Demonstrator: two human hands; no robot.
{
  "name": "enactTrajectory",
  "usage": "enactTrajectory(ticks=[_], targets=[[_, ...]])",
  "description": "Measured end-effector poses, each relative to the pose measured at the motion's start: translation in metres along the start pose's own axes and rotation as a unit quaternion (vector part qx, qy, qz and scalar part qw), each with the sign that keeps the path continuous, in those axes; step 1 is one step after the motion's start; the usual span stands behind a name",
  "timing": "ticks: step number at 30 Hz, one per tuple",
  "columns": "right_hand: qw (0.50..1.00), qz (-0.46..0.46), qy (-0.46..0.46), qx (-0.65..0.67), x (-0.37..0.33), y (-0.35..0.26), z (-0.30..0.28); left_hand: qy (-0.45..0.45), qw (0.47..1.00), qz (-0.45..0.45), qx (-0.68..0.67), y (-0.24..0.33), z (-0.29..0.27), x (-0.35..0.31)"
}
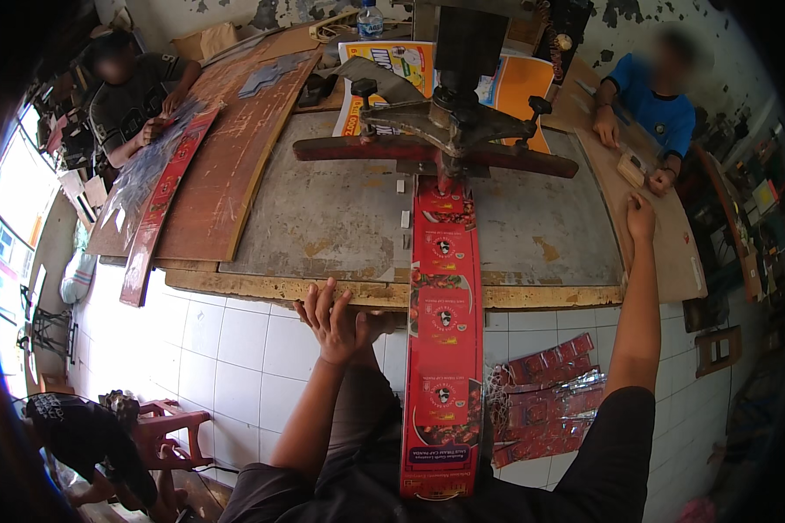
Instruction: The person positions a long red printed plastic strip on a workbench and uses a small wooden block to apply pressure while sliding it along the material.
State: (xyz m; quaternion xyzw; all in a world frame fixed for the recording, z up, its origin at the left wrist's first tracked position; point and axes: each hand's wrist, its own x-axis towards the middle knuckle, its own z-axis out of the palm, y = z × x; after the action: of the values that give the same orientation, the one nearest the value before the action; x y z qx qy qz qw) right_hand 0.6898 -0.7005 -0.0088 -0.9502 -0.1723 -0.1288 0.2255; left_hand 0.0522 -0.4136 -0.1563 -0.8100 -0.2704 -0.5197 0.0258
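Note:
A long red printed packaging strip [445,327] runs from beneath the press head [449,148], over the table's front edge and down to my lap. Left of the strip, my left hand [333,324] is open at the wooden front edge [379,296], fingers spread and holding nothing. My right arm reaches forward along the table's right side. At its end my right hand [641,218] rests by the side board with its fingers bunched; whatever they may hold is hidden. Neither hand touches the strip.
Red sachet strips [549,392] lie piled on the tiled floor. At left, a person [139,96] sits by clear plastic pieces and another red strip [170,187]. A person in blue [650,96] works at right. Someone bends near a red stool [170,427]. A bottle [370,21] stands behind.

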Motion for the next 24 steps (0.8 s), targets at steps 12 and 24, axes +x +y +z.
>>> enactTrajectory(ticks=[12, 24], targets=[[1.0, 0.002, -0.004, -0.007, 0.0003, -0.0004, -0.0009, 0.003, 1.0, 0.001, 0.006, 0.0011, 0.0, 0.0009], [1.0, 0.003, -0.002, -0.001, -0.0007, -0.0013, -0.0018, 0.001, 1.0, -0.001, 0.001, 0.0012, -0.0003, 0.001]])
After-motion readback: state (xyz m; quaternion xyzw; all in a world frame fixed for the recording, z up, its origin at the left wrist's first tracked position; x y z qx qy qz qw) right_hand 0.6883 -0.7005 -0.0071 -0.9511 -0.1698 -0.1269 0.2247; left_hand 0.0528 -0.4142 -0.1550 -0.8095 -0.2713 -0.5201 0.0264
